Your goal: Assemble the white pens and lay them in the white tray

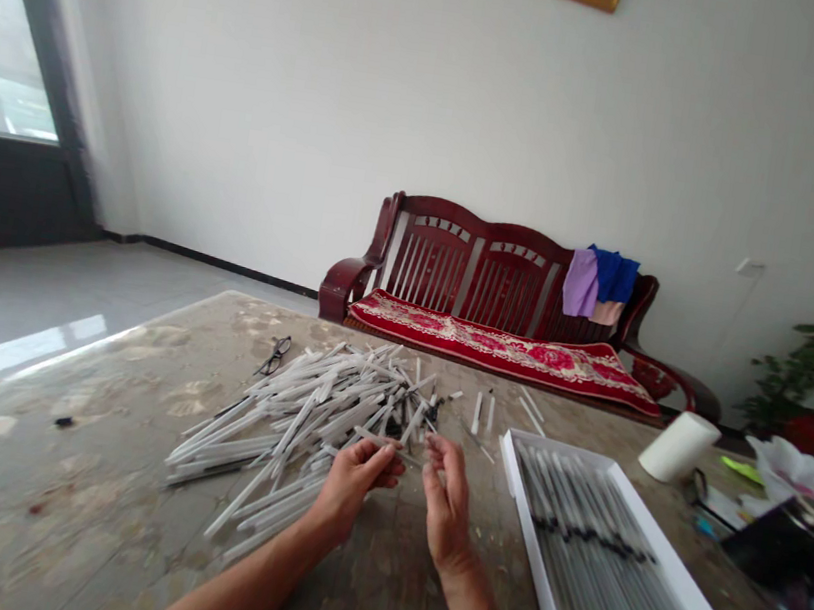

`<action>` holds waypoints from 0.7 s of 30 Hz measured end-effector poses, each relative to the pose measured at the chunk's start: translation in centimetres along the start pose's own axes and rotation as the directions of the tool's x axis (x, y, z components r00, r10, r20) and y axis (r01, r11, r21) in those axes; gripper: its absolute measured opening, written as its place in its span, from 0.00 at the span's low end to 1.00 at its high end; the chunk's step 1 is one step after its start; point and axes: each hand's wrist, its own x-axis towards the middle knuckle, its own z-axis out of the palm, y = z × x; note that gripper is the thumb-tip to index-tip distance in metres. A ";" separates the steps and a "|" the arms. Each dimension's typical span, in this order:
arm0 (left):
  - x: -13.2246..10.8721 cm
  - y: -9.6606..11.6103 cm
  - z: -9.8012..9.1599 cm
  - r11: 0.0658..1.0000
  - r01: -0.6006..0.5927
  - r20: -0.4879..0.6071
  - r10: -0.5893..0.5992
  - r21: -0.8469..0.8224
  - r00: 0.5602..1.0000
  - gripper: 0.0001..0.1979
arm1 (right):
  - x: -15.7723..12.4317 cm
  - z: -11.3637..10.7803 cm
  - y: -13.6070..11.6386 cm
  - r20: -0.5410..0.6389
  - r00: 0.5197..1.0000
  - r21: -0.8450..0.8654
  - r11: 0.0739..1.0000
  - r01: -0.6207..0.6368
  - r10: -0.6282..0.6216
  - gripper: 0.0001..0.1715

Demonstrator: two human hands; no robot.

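Eyeglasses [273, 355] left folded on mottled tabletop [47, 497], beside heap of slim plastic tubes [315, 423] with dark tips. Left hand [351, 487] curled, nearly closed; single tube [377, 440] gripped at fingertips, held at heap's near edge. Right hand [446, 506] half open, nothing grasped, fingertips just beside tube's far end; contact cannot be told. Loose tubes [476, 414] laid right of heap. White tray [678, 585] placed further right, packed with black-banded tubes; white roll [673, 445] stood beyond it.

Thin white plastic tubes [301, 411] lie crisscrossed in a loose heap, some seemingly dark-tipped.
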 end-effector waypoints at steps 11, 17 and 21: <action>0.8 1.0 -0.5 0.967 0.035 -0.177 -0.082 -0.252 0.981 0.09 | 1.1 1.2 2.8 0.007 0.990 -0.144 0.980 -0.136 0.139 0.10; 0.8 0.7 -0.5 0.973 0.028 -0.203 -0.076 -0.230 0.976 0.10 | 0.6 1.6 2.3 0.224 0.974 -0.494 0.863 0.107 0.007 0.13; 0.9 0.6 -0.6 0.976 0.042 -0.191 -0.085 -0.216 0.978 0.12 | 0.7 2.1 2.4 0.184 0.983 -0.514 0.853 0.085 0.013 0.12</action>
